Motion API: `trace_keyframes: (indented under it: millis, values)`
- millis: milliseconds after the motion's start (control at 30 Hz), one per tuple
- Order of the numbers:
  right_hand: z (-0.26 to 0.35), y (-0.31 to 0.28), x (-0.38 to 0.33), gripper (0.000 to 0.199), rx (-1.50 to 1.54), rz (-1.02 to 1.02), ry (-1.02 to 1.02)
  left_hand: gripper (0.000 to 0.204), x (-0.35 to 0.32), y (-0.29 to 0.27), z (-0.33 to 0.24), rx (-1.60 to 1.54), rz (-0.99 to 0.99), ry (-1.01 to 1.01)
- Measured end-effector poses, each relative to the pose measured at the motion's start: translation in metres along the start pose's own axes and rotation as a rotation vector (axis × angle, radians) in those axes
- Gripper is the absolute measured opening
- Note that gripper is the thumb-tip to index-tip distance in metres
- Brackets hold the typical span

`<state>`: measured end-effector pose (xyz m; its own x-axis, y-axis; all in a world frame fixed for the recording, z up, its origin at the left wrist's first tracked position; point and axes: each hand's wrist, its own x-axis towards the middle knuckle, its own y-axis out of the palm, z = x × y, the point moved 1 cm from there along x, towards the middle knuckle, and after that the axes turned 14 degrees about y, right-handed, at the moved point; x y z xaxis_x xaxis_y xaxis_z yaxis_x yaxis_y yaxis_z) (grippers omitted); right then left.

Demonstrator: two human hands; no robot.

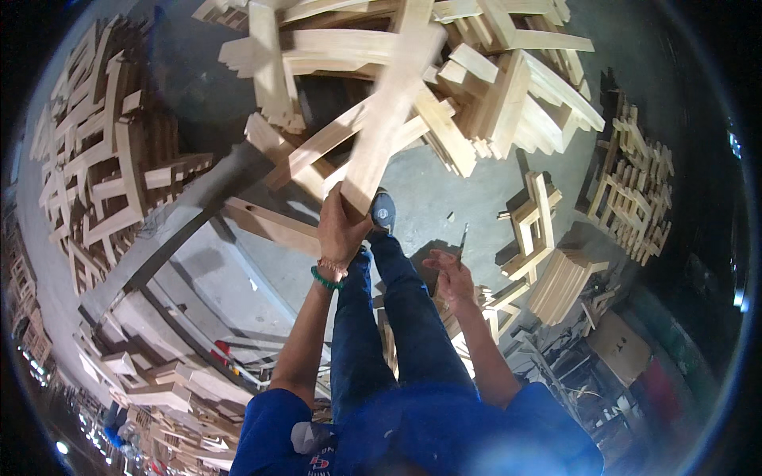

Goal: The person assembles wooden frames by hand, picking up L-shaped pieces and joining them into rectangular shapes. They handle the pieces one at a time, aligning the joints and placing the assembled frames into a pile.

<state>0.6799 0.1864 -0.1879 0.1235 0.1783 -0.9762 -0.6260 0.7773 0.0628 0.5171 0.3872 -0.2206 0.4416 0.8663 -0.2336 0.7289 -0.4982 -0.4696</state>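
My left hand (341, 232), with a green bead bracelet at the wrist, is closed round the near end of a long pale wooden board (379, 143). The board slants up and away, its far end smeared by motion over a pile of wooden pieces (341, 47). To the right, my right hand (452, 282) is held apart from the board. A thin pen-like stick (463, 239) stands up from between its fingers, which are partly bent. Just left of my left hand is another wooden piece (274, 225).
Stacked wooden frames (103, 159) stand at the left and more frames (635, 190) at the right. A grey beam (175, 214) crosses at the left. Near my right hand lie a joined wooden frame (530, 226) and a bundle of boards (562, 285). My shoe (383, 210) is on the floor.
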Motion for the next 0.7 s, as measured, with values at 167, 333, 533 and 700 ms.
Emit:
trace_keyframes:
  millis: [167, 333, 533, 700]
  values:
    - [0.003, -0.020, -0.002, 0.031, -0.076, -0.032, 0.054, 0.073, 0.040, 0.052, 0.023, 0.373, 0.248, 0.110]
    - [0.003, -0.046, 0.005, 0.031, -0.076, -0.070, 0.080, 0.074, 0.067, 0.083, 0.056, 0.496, 0.223, 0.279]
    - [0.008, -0.060, 0.007, 0.031, -0.110, -0.107, 0.087, 0.072, 0.101, 0.094, 0.080, 0.460, 0.270, 0.184]
    - [0.009, -0.065, 0.013, 0.032, -0.132, -0.101, 0.154, 0.073, 0.104, 0.097, 0.089, 0.466, 0.260, 0.161]
